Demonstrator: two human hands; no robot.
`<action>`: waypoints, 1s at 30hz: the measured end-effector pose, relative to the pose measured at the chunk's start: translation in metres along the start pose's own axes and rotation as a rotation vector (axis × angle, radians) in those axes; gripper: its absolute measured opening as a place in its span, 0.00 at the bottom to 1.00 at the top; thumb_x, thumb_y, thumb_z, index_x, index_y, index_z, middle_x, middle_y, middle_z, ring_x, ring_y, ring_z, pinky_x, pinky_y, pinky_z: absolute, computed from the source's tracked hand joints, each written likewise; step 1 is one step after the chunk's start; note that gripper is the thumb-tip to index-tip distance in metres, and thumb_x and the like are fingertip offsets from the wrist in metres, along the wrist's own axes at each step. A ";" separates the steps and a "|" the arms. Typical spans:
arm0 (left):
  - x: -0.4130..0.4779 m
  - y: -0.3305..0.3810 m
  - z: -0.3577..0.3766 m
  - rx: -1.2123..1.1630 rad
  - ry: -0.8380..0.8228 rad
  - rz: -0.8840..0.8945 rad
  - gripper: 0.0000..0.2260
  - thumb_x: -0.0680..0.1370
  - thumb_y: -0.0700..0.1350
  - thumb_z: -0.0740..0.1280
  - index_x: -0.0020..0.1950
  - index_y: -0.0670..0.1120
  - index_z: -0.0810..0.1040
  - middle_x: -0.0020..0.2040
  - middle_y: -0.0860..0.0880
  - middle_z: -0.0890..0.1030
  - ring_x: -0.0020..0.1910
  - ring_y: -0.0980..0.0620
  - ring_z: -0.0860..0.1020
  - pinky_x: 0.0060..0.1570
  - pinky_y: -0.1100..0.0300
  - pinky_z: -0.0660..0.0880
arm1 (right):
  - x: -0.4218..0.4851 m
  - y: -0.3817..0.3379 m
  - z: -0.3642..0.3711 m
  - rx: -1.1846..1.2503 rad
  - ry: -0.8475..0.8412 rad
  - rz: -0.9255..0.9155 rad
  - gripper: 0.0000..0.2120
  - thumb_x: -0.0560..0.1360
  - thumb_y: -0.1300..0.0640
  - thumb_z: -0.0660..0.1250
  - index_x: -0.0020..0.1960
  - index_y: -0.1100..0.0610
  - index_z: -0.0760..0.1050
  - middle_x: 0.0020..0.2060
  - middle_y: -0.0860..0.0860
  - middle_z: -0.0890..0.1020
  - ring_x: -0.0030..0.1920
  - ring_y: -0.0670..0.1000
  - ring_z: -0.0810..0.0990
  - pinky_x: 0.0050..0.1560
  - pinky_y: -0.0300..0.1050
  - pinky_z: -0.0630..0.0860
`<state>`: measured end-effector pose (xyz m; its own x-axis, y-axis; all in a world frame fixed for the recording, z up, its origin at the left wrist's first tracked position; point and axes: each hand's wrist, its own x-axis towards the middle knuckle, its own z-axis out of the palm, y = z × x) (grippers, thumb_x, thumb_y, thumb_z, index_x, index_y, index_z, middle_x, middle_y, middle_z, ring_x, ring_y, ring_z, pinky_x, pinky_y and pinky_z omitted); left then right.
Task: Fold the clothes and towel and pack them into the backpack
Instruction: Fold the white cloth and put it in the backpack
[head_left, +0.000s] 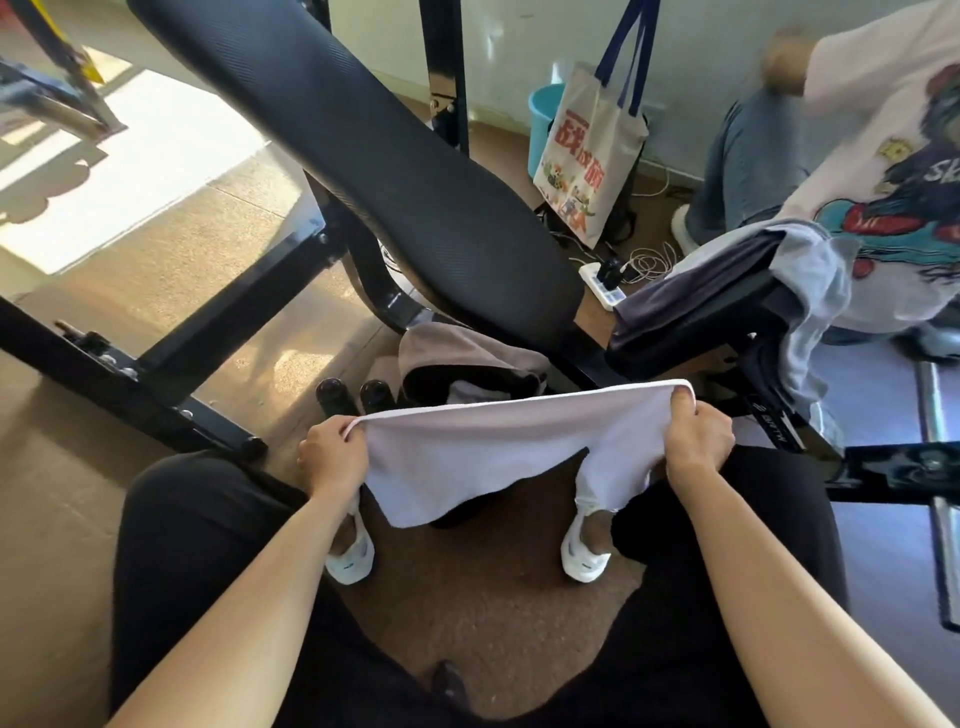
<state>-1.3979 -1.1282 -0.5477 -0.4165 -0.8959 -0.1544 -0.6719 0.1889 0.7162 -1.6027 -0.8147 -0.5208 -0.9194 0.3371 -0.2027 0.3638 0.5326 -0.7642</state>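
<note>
Both of your hands are pinching the white towel (488, 447) by its top corners, left hand (332, 457) and right hand (698, 441) holding it spread just in front of the weight bench (389, 171). Folding is only starting, I judge: a dark garment (675, 296) and grey garment (815, 275) are lying draped on the bench, and the grey backpack (457, 343) is sitting open beneath it.
</note>
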 end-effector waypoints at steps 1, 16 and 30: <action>0.001 -0.001 0.001 -0.035 -0.008 -0.018 0.11 0.83 0.41 0.63 0.58 0.43 0.85 0.51 0.42 0.84 0.46 0.48 0.76 0.44 0.57 0.71 | 0.000 0.002 0.000 0.058 -0.029 0.034 0.23 0.80 0.45 0.61 0.34 0.62 0.70 0.39 0.62 0.78 0.44 0.62 0.76 0.47 0.53 0.71; -0.048 0.025 0.018 -0.445 -0.577 0.045 0.12 0.79 0.51 0.71 0.38 0.49 0.85 0.35 0.50 0.80 0.41 0.51 0.77 0.44 0.57 0.72 | -0.100 -0.002 0.016 0.559 -0.955 0.180 0.16 0.83 0.67 0.58 0.53 0.60 0.85 0.41 0.60 0.80 0.38 0.53 0.80 0.38 0.46 0.79; -0.070 0.032 0.022 -0.677 -0.810 0.030 0.08 0.79 0.42 0.71 0.51 0.52 0.88 0.52 0.45 0.86 0.55 0.44 0.83 0.55 0.50 0.80 | -0.127 -0.001 0.044 0.277 -0.884 -0.428 0.07 0.72 0.65 0.76 0.47 0.60 0.79 0.39 0.56 0.85 0.41 0.55 0.86 0.44 0.51 0.85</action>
<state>-1.4037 -1.0506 -0.5287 -0.8792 -0.3119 -0.3600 -0.2767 -0.2808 0.9190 -1.4928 -0.8922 -0.5205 -0.7866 -0.5928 -0.1726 0.0340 0.2376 -0.9708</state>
